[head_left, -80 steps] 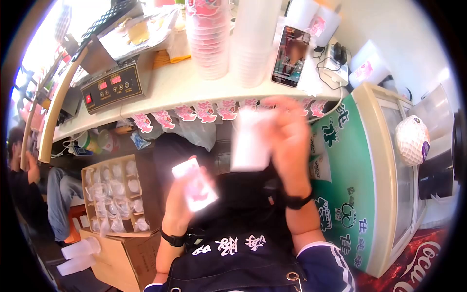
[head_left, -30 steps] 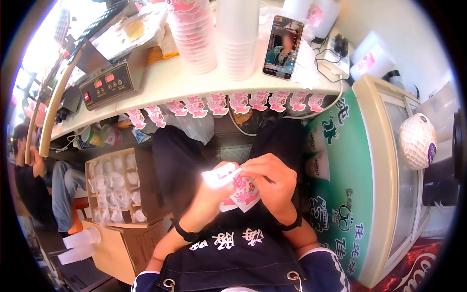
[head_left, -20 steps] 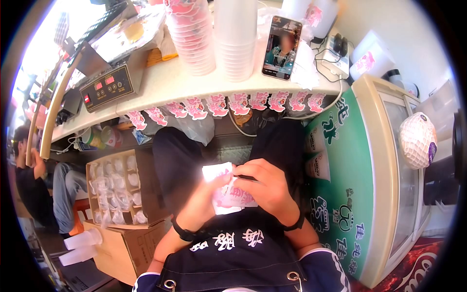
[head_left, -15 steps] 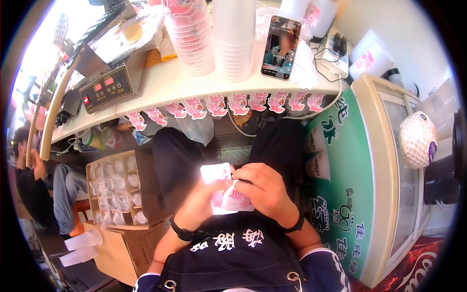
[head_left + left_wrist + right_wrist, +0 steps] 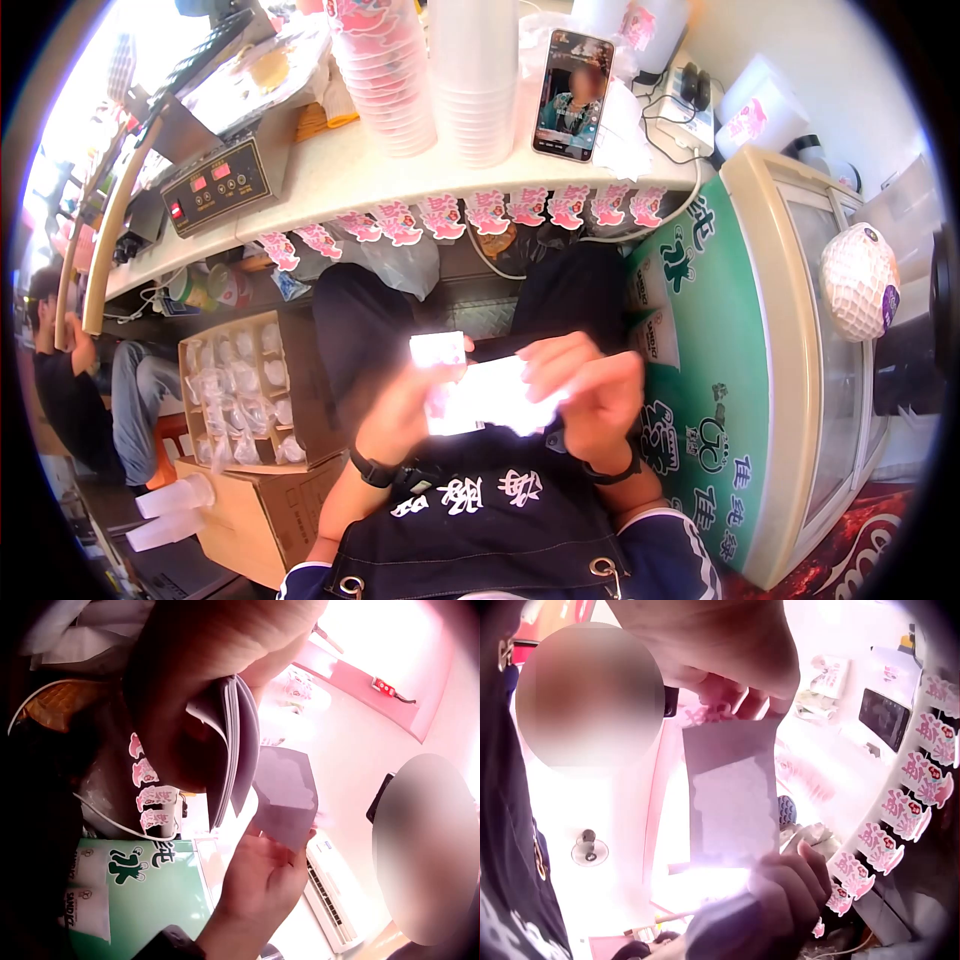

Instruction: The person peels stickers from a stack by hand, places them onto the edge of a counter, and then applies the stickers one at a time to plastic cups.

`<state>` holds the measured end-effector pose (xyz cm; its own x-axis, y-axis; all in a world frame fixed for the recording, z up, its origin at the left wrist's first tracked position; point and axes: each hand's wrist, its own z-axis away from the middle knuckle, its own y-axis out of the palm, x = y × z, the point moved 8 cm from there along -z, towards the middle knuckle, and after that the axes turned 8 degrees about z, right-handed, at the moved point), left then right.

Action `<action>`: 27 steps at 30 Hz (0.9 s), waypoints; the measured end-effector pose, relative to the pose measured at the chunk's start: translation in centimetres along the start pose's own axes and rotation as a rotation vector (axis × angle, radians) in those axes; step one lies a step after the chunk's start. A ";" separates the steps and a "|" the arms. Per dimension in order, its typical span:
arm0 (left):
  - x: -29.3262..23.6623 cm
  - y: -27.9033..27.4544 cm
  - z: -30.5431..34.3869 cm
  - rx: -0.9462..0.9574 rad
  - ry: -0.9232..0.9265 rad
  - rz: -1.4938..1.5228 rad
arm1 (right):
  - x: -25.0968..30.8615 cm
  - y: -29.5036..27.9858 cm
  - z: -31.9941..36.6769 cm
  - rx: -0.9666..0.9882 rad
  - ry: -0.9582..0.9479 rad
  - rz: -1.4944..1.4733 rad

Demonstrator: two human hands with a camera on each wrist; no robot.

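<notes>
In the head view my left hand (image 5: 395, 415) holds a small stack of white paper sheets (image 5: 438, 350) above the lap. Its layered edges (image 5: 231, 742) show in the left wrist view. My right hand (image 5: 600, 400) pinches the far end of a single sheet (image 5: 495, 395), bright white from glare, stretched between both hands. The right wrist view shows this sheet as grey, with a paler irregular patch (image 5: 735, 817). Pink lettering (image 5: 712, 712) shows at its top edge, by the right fingers. Along the counter's front edge hang several pink-lettered stickers (image 5: 440, 215).
Stacked plastic cups (image 5: 475, 90) and a propped phone (image 5: 572, 95) stand on the counter (image 5: 330, 195). A green-sided freezer (image 5: 700, 370) is at right. A carton of wrapped pieces (image 5: 240, 390) sits at left, near another seated person (image 5: 70, 370).
Both hands came together over the pink-printed sheets. Since then the right hand has moved right and the sheet's white side has come into view. The left hand has barely moved lately.
</notes>
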<state>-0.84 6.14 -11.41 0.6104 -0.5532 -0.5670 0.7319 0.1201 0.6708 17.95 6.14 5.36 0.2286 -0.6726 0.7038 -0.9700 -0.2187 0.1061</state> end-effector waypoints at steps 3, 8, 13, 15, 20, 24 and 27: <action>-1.1 1.2 0.3 0.026 0.053 -0.023 | 0.7 -2.7 -0.4 -0.184 -0.020 -0.109; -4.4 3.6 1.2 -0.023 0.234 -0.172 | 1.2 -5.2 -1.9 -0.297 -0.061 -0.095; -5.8 3.0 0.9 -0.093 0.270 -0.191 | -0.1 -4.6 -10.8 -0.295 0.034 0.005; -5.9 2.8 0.8 -0.089 0.276 -0.193 | -0.2 -2.6 -17.0 -0.229 -0.065 0.068; -5.5 2.3 1.1 -0.082 0.294 -0.172 | -2.3 -0.1 -24.8 -0.299 0.034 0.226; -5.5 1.4 2.0 -0.102 0.278 -0.173 | -2.6 0.5 -25.3 -0.367 0.007 0.434; -5.7 1.1 2.4 -0.090 0.298 -0.166 | -2.8 0.3 -25.4 -0.393 0.085 0.616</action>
<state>-4.20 7.43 -6.31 0.5328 -0.3078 -0.7883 0.8442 0.1285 0.5204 14.91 25.91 21.32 -0.3591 -0.5315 0.7672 -0.8824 0.4611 -0.0935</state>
